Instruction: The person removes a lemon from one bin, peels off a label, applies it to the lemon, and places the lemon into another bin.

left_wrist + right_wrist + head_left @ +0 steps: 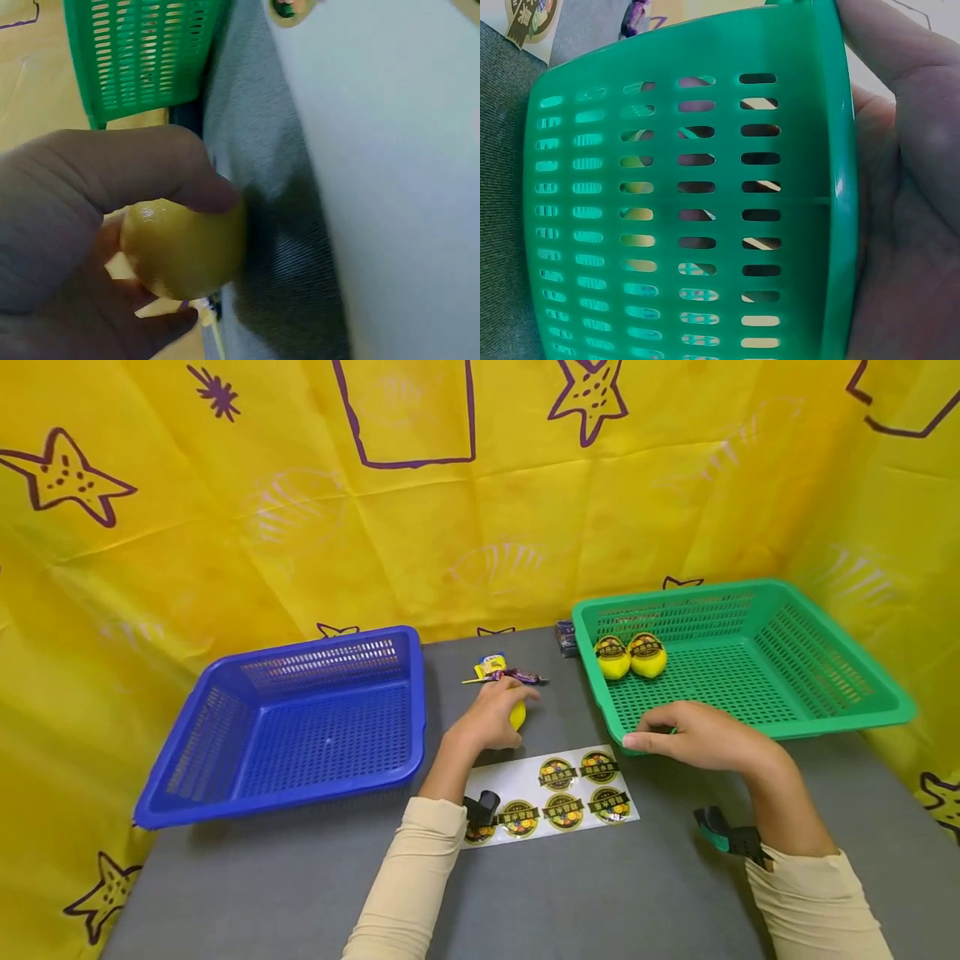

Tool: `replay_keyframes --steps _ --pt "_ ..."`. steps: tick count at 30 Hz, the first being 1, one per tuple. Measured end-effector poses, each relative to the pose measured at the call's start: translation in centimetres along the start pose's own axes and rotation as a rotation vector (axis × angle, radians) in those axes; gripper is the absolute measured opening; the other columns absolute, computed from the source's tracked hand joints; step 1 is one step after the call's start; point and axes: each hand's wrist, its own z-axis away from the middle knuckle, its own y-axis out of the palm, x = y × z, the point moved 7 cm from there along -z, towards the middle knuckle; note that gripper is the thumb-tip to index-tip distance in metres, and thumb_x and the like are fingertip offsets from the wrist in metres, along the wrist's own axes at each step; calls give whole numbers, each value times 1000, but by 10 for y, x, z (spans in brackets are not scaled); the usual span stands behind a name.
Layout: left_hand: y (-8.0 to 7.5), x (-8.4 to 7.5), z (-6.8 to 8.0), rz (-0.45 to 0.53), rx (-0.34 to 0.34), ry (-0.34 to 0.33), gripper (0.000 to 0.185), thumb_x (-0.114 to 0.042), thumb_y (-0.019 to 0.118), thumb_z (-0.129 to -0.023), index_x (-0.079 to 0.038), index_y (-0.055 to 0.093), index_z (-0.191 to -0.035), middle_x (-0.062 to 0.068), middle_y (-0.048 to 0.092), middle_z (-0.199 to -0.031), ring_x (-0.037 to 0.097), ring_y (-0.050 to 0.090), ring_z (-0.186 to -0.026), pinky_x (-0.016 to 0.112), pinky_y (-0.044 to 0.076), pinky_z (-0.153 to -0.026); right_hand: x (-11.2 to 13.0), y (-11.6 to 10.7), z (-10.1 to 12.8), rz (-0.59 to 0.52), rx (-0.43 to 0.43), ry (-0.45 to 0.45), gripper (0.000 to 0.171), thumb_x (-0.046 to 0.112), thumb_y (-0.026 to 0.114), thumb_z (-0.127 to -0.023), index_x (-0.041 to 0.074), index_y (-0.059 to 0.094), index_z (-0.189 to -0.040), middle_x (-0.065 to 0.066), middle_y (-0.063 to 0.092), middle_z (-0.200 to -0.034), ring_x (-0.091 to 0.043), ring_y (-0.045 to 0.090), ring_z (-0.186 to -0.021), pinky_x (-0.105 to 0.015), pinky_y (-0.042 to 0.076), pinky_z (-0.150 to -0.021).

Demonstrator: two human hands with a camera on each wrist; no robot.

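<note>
Fruit (186, 251), glossy and rounded, occupies left grip (490, 714).

Between the rectangular blue plastic basket (330, 731) and the rectangular green plastic basket (723, 677), my left hand (491, 716) has a lane over the grey tabletop (562, 718), where the flat white sheet of round black-and-gold stickers (507, 779) lies low enough to pass above. Small purple and yellow wrapped packets (491, 665) hem the far end; rightward, the green basket's perforated wall bars a level path, with my right hand (697, 735) crowding its near corner.
</note>
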Motion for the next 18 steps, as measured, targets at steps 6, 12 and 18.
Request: replay_keyframes --steps 6,12,18 --pt "-2 7 1 8 48 -52 85 -9 82 -73 -25 48 -149 9 28 -161 47 13 -147 62 17 -115 1 0 -2 -3 0 -9 21 37 64 -99 24 69 -84 10 60 -76 -11 51 -69 -29 41 -64" --pt "-2 7 1 39 9 -52 79 -8 82 -73 -23 53 -146 11 23 -163 49 14 -146 62 23 -113 0 0 -1 -2 3 0 21 37 64 -99 22 71 -86 9 63 -80 -13 53 -71 -30 43 -66" --pt "-3 5 1 52 -2 -55 76 -10 83 -75 -24 56 -144 11 22 -164 49 13 -147 64 25 -112 0 1 0 -5 -3 -2 21 37 64 -99 24 69 -84 10 60 -77 -12 51 -69 -29 41 -64"
